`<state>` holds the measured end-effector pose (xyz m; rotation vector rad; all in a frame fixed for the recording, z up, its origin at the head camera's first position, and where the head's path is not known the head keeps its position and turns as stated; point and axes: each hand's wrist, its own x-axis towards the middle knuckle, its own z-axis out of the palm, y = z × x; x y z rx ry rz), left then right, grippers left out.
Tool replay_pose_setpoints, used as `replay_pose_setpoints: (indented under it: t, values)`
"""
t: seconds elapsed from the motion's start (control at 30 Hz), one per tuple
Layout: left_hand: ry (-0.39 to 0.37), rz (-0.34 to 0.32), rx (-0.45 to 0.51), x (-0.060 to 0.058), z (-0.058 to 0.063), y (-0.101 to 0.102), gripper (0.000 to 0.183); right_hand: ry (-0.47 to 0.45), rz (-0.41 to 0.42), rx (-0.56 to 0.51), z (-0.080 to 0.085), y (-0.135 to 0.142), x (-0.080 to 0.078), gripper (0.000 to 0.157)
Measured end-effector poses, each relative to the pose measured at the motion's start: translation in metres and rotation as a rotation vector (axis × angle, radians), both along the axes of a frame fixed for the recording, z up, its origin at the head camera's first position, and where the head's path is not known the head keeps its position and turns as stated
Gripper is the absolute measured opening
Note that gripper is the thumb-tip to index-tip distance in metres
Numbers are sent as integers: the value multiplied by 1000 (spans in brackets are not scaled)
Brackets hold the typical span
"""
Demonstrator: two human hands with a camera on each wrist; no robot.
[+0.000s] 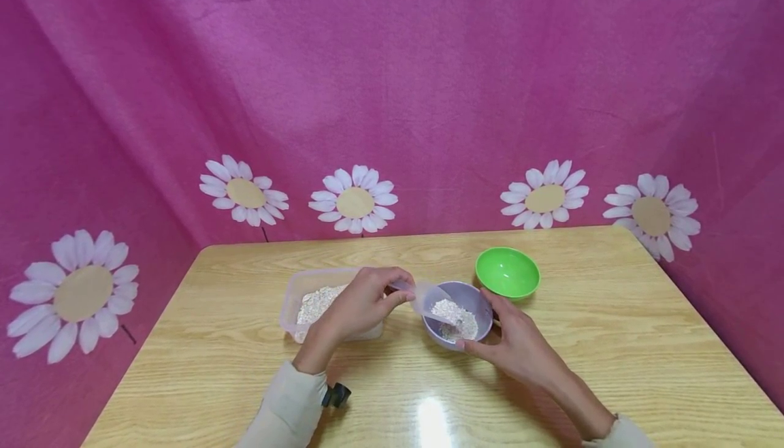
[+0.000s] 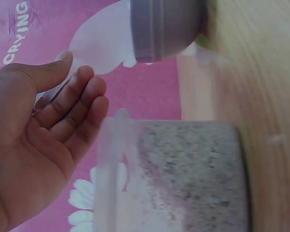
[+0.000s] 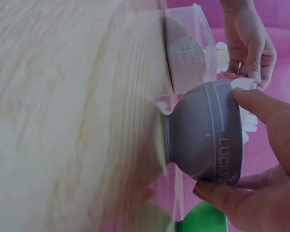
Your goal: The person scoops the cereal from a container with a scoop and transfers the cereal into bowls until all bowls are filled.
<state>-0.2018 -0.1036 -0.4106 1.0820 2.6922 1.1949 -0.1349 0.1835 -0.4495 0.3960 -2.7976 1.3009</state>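
Note:
My left hand (image 1: pixel 366 301) pinches the handle of a translucent plastic scoop (image 1: pixel 422 297), whose bowl tips over the rim of a purple-grey bowl (image 1: pixel 431 331). Pale flaky grain, like oats (image 1: pixel 452 312), lies inside that bowl and at the scoop's mouth. From the right side, my right hand (image 1: pixel 519 347) grips the bowl, thumb on the near rim and fingers on the far side. Raised lettering marks the bowl's outer wall (image 3: pixel 203 130) in the right wrist view. Below the left wrist stands a clear plastic tub (image 1: pixel 292 296) of the same flakes, partly covered by my forearm.
A bright green bowl (image 1: pixel 508 272) stands behind the purple-grey one, close to my right fingers. All of it rests on a wooden table (image 1: pixel 214 380). A pink cloth with daisies (image 1: pixel 392 94) hangs along the table's back edge and sides.

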Motion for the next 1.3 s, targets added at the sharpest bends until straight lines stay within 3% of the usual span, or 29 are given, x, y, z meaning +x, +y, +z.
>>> replay_pose_setpoints:
  t: [0.33,0.77,1.03,1.3]
  values:
    - [53,29,-55,4,20,3,12,-19,-10,36,1,2,-2,104]
    - [16,26,-7,2,19,-7,13,-12,-13,43,4,1,-1,105]
    - [-10,123,99,-1,20,-35,13,97,-53,78,15,-4,-1,94]
    - [-27,223,192,3,20,-63,17,115,-60,89,27,-18,-3,94]
